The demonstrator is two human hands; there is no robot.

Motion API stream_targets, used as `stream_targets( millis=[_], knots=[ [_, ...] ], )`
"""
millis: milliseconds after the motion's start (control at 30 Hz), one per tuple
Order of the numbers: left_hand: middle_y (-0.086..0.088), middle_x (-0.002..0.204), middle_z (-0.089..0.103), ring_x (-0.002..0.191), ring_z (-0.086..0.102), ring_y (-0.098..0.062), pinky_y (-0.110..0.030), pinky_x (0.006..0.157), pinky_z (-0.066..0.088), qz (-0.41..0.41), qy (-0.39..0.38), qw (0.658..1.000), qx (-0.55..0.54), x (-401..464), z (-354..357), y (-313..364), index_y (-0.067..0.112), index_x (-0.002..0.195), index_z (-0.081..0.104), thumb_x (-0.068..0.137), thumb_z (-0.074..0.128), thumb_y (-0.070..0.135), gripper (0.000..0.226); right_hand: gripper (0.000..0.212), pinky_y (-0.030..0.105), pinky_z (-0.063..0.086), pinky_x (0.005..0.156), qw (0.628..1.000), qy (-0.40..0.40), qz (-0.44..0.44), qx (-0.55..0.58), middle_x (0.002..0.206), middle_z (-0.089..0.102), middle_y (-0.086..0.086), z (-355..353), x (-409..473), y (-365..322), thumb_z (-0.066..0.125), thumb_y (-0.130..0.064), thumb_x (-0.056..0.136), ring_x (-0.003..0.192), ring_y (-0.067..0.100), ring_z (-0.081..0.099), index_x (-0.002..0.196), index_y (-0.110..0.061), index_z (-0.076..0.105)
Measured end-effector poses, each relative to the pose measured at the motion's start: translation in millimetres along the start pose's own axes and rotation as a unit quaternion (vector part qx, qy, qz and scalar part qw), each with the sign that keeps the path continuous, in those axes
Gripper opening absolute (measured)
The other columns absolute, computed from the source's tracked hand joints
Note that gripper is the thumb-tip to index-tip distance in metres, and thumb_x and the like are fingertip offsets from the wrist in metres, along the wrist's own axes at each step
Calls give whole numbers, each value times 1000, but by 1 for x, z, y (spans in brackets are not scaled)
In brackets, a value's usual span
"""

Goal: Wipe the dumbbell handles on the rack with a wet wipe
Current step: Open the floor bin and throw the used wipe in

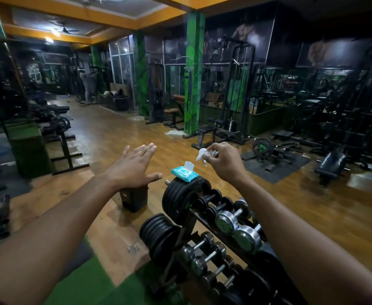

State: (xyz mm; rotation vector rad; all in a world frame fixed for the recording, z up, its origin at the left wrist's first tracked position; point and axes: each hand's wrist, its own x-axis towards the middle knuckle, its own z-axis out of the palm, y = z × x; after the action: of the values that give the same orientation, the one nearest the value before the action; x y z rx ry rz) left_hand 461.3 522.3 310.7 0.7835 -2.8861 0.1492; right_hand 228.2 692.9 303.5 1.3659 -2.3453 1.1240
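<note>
A blue wet wipe pack (184,173) with its white lid flipped up lies on top of a stack of black weight plates (181,195) at the far end of the dumbbell rack (205,223). My right hand (222,161) hovers just above and right of the pack, pinching a crumpled white wet wipe (202,154). My left hand (134,165) is spread flat with fingers apart, in the air left of the pack, holding nothing. Several chrome and black dumbbells (235,225) rest on the slanted rack tiers below my right forearm.
A small black bin (134,198) stands on the wooden floor left of the rack. A second stack of black plates (158,234) hangs lower on the rack's end. Benches and machines line the room; a green pillar (194,73) stands ahead.
</note>
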Motion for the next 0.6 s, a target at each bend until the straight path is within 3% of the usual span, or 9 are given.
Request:
stream_targets(
  millis=[433, 600],
  knots=[
    [7, 171, -5, 157, -4, -11, -46, 127, -5, -46, -18, 999, -19, 117, 64, -101, 25, 163, -4, 96, 40, 72, 93, 25, 41, 54, 76, 999, -38, -7, 27, 95, 62, -2, 129, 138, 18, 69, -42, 89, 85, 16, 59, 96, -18, 71],
    [9, 171, -5, 156, -4, -10, -44, 127, -5, -88, -29, 995, -25, 149, 85, -142, 26, 164, -4, 96, 39, 73, 93, 22, 34, 44, 64, 997, -70, -21, 39, 90, 62, 0, 196, 194, 17, 68, -42, 90, 80, 17, 56, 84, -21, 64]
  ],
)
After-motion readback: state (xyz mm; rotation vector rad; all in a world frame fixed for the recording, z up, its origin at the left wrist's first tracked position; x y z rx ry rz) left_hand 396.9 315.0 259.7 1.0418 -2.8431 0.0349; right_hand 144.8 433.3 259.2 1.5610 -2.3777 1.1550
